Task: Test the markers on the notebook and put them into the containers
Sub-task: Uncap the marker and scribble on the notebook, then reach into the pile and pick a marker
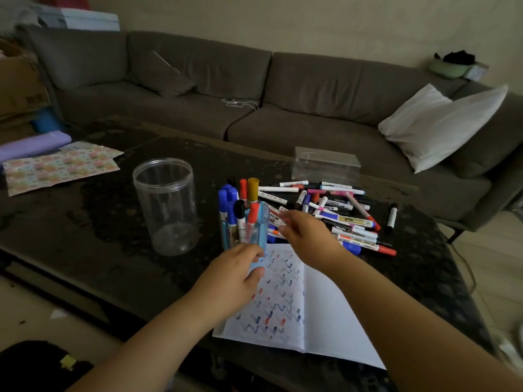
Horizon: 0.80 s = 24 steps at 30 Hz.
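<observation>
My left hand grips the base of a blue-tinted clear holder, lifted slightly over the top left corner of the open notebook. The holder carries upright markers with blue, black, red and mustard caps. My right hand reaches in beside the holder's rim, fingers curled and pinching a white-barrelled marker; the grip is blurred, but the barrel passes between my fingertips. The notebook lies at the near edge of the dark table, its left page covered with blue and red test strokes, its right page blank. Beyond the notebook, toward the table's right edge, lies a loose heap of markers; one black-capped marker lies apart at the right of it. A round clear jar stands upright left of the holder, not touching it. A clear rectangular box sits near the far edge behind the heap. Patterned paper lies at the far left corner. A grey sofa with a white pillow stands behind the table.
</observation>
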### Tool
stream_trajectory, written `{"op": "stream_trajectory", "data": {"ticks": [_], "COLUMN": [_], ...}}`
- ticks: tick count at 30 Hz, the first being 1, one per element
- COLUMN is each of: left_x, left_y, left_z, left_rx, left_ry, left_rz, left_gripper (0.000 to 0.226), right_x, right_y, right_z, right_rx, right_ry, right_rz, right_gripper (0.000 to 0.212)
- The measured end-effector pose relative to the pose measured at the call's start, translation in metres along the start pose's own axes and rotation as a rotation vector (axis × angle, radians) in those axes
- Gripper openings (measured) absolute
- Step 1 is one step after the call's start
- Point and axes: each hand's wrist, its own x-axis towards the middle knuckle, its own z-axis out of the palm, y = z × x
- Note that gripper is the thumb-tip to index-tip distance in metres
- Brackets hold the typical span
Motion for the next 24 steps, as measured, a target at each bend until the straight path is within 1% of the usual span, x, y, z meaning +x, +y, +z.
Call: {"op": "stream_trajectory", "data": {"ticks": [4, 9, 13, 16, 20, 24], "left_x": [0.012, 0.028, 0.038, 0.042, 0.045, 0.048], "left_y": [0.005, 0.013, 0.015, 0.014, 0.012, 0.008], "left_z": [0.018, 0.036, 0.049, 0.055, 0.059, 0.064], "left_rx": [-0.014, -0.019, -0.013, -0.019, -0.017, -0.026], "left_ry": [-0.019, -0.045, -0.047, -0.053, -0.063, -0.068], "left_rz": [0.039, 0.072, 0.062, 0.035, 0.014, -0.008], "left_gripper": [0.024, 0.023, 0.024, 0.025, 0.026, 0.027], "right_x": [-0.009, -0.01, 0.001, 0.015, 0.033, 0.044], "right_y": [0.048, 0.088, 0.102, 0.105, 0.106, 0.107], "right_z": [-0.001, 0.0, 0.009, 0.016, 0.024, 0.029], "right_rx": [-0.063, -0.16, -0.254, -0.326, -0.455, -0.517], "right_ry": [0.014, 0.008, 0.005, 0.016, -0.002, 0.032], "right_rz": [0.136, 0.229, 0.183, 0.13, 0.106, 0.109], "right_gripper": [0.033, 0.033, 0.036, 0.038, 0.044, 0.032]}}
